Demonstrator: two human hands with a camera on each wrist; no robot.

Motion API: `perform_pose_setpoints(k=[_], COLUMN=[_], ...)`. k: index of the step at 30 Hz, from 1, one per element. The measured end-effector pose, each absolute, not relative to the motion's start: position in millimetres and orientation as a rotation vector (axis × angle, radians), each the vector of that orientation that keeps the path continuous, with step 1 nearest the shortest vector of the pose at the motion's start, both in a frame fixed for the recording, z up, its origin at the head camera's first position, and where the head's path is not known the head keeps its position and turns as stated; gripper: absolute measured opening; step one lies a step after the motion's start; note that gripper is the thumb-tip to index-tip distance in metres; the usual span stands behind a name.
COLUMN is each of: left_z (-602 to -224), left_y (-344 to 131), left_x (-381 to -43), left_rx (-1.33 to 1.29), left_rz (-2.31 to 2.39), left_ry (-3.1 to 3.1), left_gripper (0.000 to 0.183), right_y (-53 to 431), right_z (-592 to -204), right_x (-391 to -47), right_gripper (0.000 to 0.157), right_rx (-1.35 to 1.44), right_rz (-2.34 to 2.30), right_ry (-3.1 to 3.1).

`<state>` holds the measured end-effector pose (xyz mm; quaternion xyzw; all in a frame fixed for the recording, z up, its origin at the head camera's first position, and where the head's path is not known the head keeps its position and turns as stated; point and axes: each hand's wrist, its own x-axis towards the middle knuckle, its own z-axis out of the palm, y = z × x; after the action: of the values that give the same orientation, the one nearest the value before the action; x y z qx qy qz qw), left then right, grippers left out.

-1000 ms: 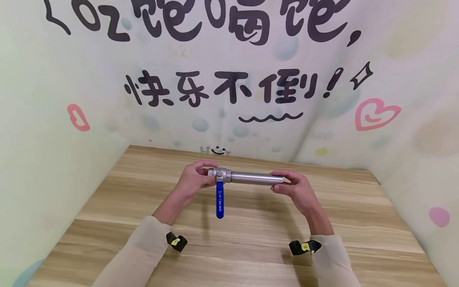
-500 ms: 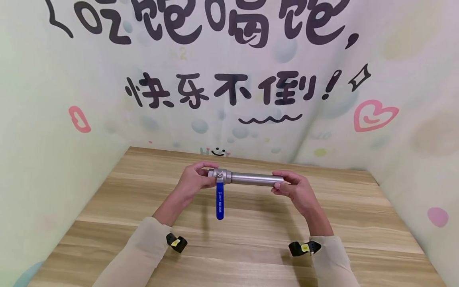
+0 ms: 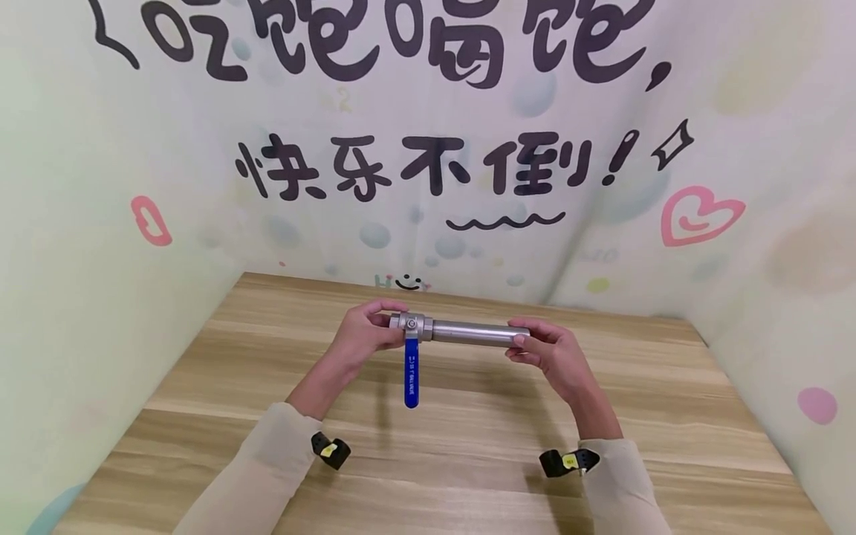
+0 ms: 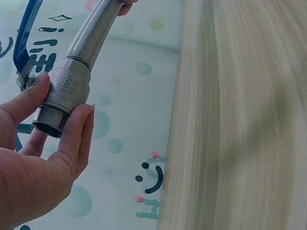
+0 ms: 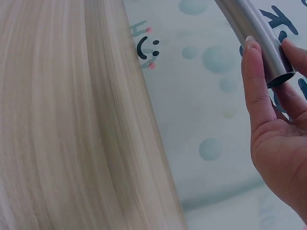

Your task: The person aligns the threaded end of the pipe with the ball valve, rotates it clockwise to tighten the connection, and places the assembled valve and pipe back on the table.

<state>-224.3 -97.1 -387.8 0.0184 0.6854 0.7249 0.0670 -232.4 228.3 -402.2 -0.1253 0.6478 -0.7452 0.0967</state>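
Note:
A steel ball valve point(image 3: 411, 325) with a blue lever handle point(image 3: 412, 373) is joined to a straight steel pipe point(image 3: 480, 334). Both are held up above the table, lying nearly level, and the lever points toward the person. My left hand point(image 3: 361, 332) grips the valve body at its left end. In the left wrist view, thumb and fingers sit around the valve point(image 4: 67, 88), whose end opening faces the camera. My right hand point(image 3: 551, 349) pinches the pipe's right end. The right wrist view has the pipe's open end point(image 5: 278, 76) between thumb and fingers.
The wooden table point(image 3: 428, 461) spreads below both hands, with their shadows on it. A pale printed backdrop point(image 3: 414, 245) stands along its back and sides. Black camera straps point(image 3: 331, 451) sit on the sleeves at both wrists.
My right thumb has shifted slightly up on the pipe's end, and the fingers have changed place a little. The left hand and the valve stay nearly where they were.

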Motion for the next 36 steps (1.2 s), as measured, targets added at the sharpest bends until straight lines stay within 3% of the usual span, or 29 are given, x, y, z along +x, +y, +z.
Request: perform_pose_setpoints(k=[9,36], left_z=[-387.9,-390.0], left_y=[-96.6,-98.1], left_x=[-225.3,-225.4], left_rx=[0.059,0.066], left_rz=[2.181,2.19], left_ry=[2.053,2.043], left_gripper=[0.044,0.043], right_y=[228.2,228.4], right_z=[-398.1,-401.8], right_x=[-232.9,-231.4], right_gripper=[0.049,0.032], right_rx=[-0.378,-0.372], right_rz=[-2.128,-2.197], right_ry=[2.023,1.948])
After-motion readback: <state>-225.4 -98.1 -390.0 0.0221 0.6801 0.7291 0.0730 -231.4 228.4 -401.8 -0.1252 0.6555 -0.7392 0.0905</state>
